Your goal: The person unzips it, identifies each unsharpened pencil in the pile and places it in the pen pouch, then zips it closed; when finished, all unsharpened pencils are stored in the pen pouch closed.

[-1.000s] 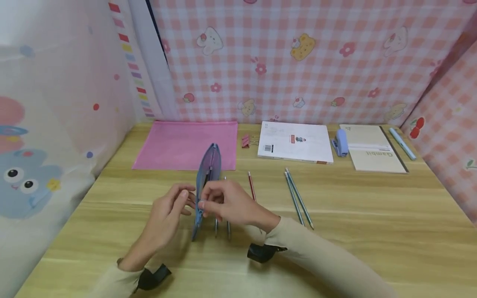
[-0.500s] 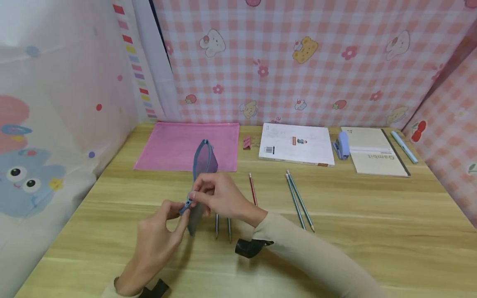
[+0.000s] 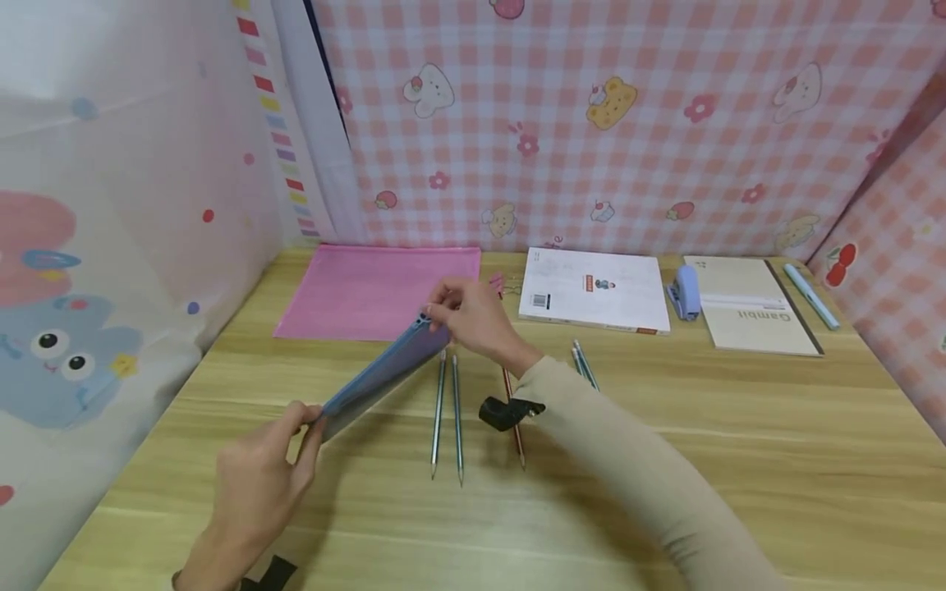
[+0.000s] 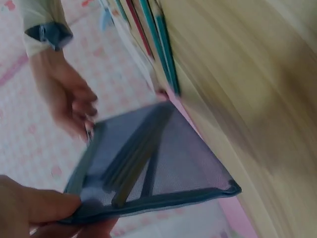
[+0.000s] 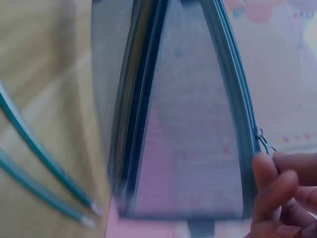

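A blue mesh zipper pouch (image 3: 384,379) hangs tilted above the table, its zip edge upward. Through the mesh in the left wrist view, several long pencil-like sticks (image 4: 136,151) lie inside it. My left hand (image 3: 254,472) pinches the pouch's near corner between thumb and fingers. At the far end, my right hand (image 3: 473,318) pinches the small zipper pull (image 5: 266,143). The zip edge looks drawn together in the head view. Below the pouch, two teal pencils (image 3: 438,419) lie side by side on the table, and a red pencil (image 3: 521,447) lies partly under the right wrist.
A pink pouch (image 3: 369,289) lies flat at the back left. Beside it are a pink binder clip (image 3: 496,282), a white book (image 3: 591,300), a purple stapler (image 3: 687,291), a notebook (image 3: 764,316) and a light blue pen (image 3: 811,297). More teal pencils (image 3: 585,365) show beyond the right sleeve.
My right hand has moved away along the zip to the pouch's far end with the pull. My left hand has come nearer and left, and the pouch has turned slantwise with its mouth drawn together.
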`<action>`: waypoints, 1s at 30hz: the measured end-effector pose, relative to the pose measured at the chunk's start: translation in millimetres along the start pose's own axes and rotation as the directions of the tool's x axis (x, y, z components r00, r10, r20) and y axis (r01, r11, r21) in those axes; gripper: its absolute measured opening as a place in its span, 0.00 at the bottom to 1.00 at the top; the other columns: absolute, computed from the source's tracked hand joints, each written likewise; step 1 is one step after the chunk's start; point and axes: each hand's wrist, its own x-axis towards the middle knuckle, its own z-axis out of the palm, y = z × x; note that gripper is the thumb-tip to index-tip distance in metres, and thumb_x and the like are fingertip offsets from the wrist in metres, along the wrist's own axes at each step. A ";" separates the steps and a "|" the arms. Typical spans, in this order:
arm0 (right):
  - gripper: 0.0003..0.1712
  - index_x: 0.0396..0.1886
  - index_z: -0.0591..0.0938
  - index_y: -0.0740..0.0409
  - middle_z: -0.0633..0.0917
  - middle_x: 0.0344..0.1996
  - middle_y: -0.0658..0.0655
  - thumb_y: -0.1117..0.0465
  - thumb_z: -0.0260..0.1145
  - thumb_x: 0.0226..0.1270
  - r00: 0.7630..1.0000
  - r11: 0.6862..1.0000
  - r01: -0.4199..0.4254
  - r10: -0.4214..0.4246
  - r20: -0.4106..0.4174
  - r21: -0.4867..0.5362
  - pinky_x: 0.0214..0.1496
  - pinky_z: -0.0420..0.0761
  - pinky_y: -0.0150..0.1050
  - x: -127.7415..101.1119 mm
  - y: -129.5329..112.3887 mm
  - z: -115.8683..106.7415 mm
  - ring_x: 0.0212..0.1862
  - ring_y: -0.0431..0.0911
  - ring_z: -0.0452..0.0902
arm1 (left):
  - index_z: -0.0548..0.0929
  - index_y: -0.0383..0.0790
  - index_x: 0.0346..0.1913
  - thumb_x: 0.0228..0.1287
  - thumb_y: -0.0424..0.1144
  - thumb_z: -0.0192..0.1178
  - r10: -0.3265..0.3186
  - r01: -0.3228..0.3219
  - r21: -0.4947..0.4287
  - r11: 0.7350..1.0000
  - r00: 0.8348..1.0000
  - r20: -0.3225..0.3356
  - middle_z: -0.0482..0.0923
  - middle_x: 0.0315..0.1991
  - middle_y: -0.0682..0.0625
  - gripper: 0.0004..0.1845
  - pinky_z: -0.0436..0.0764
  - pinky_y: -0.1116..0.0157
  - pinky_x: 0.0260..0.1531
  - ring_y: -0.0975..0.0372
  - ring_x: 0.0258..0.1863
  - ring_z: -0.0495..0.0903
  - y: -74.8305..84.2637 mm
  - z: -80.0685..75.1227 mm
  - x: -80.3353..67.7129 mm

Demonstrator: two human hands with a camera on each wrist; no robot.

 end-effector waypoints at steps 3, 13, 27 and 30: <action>0.07 0.33 0.82 0.60 0.86 0.23 0.60 0.63 0.65 0.72 0.997 1.000 -0.004 0.006 -0.081 0.021 0.17 0.66 0.29 6.5 5.5 -10.5 0.16 0.39 0.69 | 0.82 0.35 0.31 0.42 0.25 0.73 -0.013 0.013 0.021 1.000 1.000 -0.004 0.87 0.22 0.43 0.12 0.74 0.64 0.10 0.55 0.14 0.83 -15.7 -5.8 -2.1; 0.06 0.31 0.82 0.58 0.86 0.26 0.61 0.64 0.64 0.71 0.977 0.994 0.107 -0.102 0.187 -0.016 0.22 0.70 0.28 -27.7 7.7 10.6 0.22 0.42 0.74 | 0.86 0.38 0.29 0.37 0.23 0.73 -0.009 -0.001 0.121 0.993 0.996 0.085 0.88 0.24 0.44 0.13 0.69 0.62 0.12 0.52 0.15 0.80 -92.6 -25.3 -12.1; 0.13 0.22 0.81 0.48 0.78 0.18 0.41 0.56 0.69 0.68 0.874 0.823 0.308 -0.047 0.484 -0.477 0.26 0.68 0.24 -76.6 11.7 59.8 0.22 0.31 0.69 | 0.81 0.49 0.24 0.33 0.23 0.75 0.006 -0.060 0.088 0.994 0.856 0.517 0.84 0.29 0.53 0.19 0.80 0.55 0.25 0.54 0.27 0.83 -140.0 -5.7 -17.8; 0.11 0.23 0.84 0.48 0.80 0.18 0.40 0.57 0.69 0.67 0.870 0.816 0.307 -0.031 0.492 -0.491 0.28 0.68 0.24 -76.7 13.6 62.7 0.22 0.31 0.69 | 0.83 0.49 0.25 0.32 0.22 0.74 0.012 -0.063 0.074 0.995 0.835 0.550 0.83 0.30 0.53 0.19 0.81 0.56 0.24 0.55 0.26 0.83 -138.8 -4.2 -17.3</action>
